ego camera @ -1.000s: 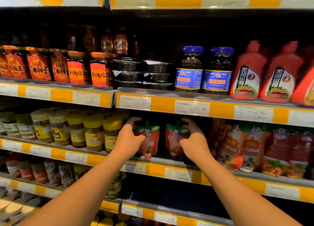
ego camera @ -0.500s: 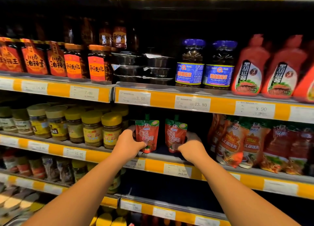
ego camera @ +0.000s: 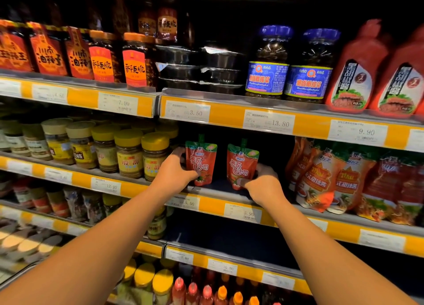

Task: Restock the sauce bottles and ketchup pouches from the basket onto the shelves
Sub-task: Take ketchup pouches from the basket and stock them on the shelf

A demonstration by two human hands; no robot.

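Note:
Two red ketchup pouches with green spouts stand upright on the middle shelf (ego camera: 220, 193). My left hand (ego camera: 173, 170) grips the lower left side of the left ketchup pouch (ego camera: 202, 159). My right hand (ego camera: 261, 185) holds the lower right corner of the right ketchup pouch (ego camera: 242, 164). A dark gap separates the two pouches. Red sauce bottles (ego camera: 358, 70) stand on the shelf above at the right. The basket is out of view.
Yellow-lidded jars (ego camera: 128, 153) stand just left of my left hand. Larger red sauce pouches (ego camera: 325, 178) lean at the right of the same shelf. Blue-lidded jars (ego camera: 268, 64) and dark tins (ego camera: 199, 68) sit on the shelf above. Small bottles (ego camera: 206, 291) line the bottom shelf.
Both hands have drawn back from deep in the shelf toward its front edge, sliding down to the pouches' lower parts. The pouches now stand upright and further apart.

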